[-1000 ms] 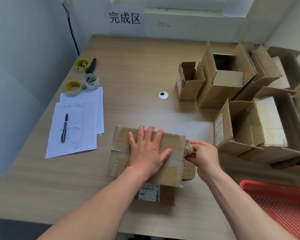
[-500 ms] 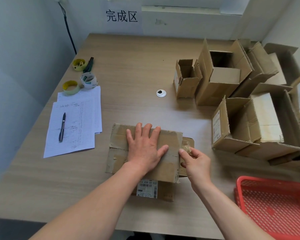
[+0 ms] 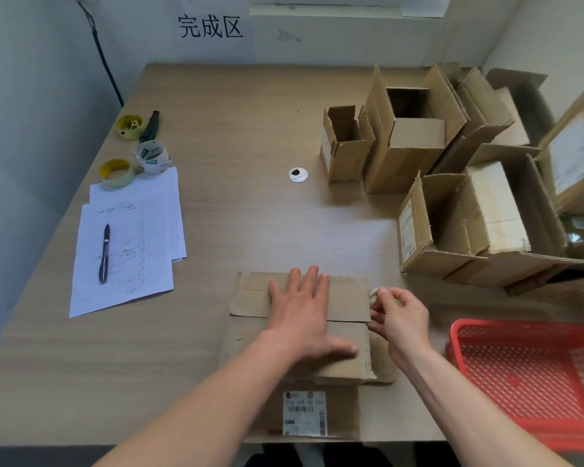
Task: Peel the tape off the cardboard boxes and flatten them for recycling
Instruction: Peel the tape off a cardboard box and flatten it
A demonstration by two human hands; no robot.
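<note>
Pale wood table (image 3: 216, 129) carried a flattened box (image 3: 344, 298), its near end hidden under forearms. Left hand (image 3: 300, 315) pressed flat with fingers straight; right hand (image 3: 402, 318) pinched a crumpled tape wad (image 3: 374, 294), mostly hidden.

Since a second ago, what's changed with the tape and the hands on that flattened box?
The strip of tape across the flattened box is gone; the right hand has pulled it off toward the right and pinches the wadded tape at the box's right edge. The left hand stays flat on the cardboard. The open boxes, papers and red basket are unchanged.
</note>
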